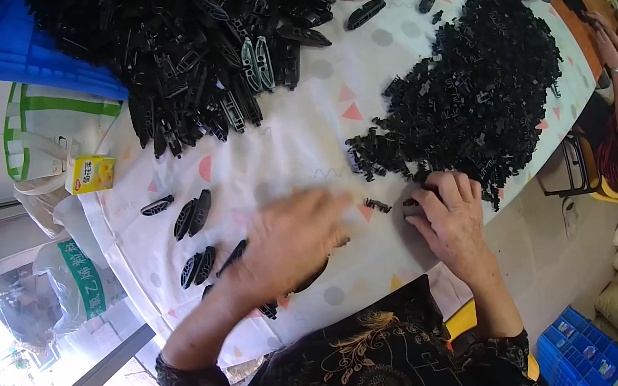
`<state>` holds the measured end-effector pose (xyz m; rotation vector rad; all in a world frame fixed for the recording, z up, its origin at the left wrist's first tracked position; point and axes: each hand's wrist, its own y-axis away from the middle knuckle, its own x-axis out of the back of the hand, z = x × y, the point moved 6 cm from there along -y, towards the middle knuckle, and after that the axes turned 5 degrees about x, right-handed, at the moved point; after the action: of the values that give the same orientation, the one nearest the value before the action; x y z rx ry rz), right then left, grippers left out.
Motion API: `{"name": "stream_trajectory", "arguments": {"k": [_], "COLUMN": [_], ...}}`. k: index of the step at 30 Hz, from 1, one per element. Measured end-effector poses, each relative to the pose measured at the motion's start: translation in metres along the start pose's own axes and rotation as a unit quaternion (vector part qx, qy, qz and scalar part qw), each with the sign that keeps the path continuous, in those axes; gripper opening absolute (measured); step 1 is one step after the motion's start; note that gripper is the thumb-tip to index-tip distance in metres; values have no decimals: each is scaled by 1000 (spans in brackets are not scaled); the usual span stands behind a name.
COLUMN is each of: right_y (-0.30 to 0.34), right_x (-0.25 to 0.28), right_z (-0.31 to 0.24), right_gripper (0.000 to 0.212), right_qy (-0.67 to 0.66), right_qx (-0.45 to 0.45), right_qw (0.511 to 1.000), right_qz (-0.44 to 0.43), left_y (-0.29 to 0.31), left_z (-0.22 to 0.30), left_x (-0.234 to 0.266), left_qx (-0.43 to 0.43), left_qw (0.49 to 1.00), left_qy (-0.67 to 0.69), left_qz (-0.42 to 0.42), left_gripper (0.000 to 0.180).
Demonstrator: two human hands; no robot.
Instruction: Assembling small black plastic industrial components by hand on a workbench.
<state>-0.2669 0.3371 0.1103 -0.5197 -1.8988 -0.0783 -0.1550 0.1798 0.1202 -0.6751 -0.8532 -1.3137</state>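
Note:
My left hand (pixel 293 246) is smeared by motion over the near middle of the table, so its fingers cannot be read. Under and beside it lie several long black plastic parts, one dark part (pixel 311 275) showing below the palm. My right hand (pixel 452 224) is at the near edge of a heap of small black plastic pieces (pixel 467 84), fingers curled, with a small black piece (pixel 410 202) at the fingertips. A single small black piece (pixel 378 205) lies on the cloth between my hands. Oval black shells (pixel 192 213) lie left of my left hand.
A large pile of long black parts (pixel 188 60) covers the far left of the patterned tablecloth (pixel 303 154). A yellow carton (pixel 91 174) stands at the left edge by a bag. A blue crate (pixel 580 352) is at lower right. Another person's arms (pixel 613 55) show at far right.

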Motion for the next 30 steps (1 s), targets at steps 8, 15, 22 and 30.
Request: {"name": "stream_trajectory", "arguments": {"k": [8, 15, 22, 30], "right_y": [-7, 3, 17, 31], "right_x": [-4, -16, -43, -43], "right_z": [12, 42, 18, 6], "right_gripper": [30, 15, 10, 12], "right_qy": [22, -613, -866, -846], "right_qx": [69, -188, -196, -217], "right_qw": [991, 741, 450, 479], "right_qz": [115, 199, 99, 87], "left_y": [-122, -132, -113, -70], "left_z": [-77, -83, -61, -57], "left_x": [44, 26, 12, 6], "left_qx": [60, 99, 22, 216], "left_qw": [924, 903, 896, 953], "left_qy": [-318, -372, -385, -184], "left_qz": [205, 189, 218, 105], "left_gripper": [26, 12, 19, 34]}}
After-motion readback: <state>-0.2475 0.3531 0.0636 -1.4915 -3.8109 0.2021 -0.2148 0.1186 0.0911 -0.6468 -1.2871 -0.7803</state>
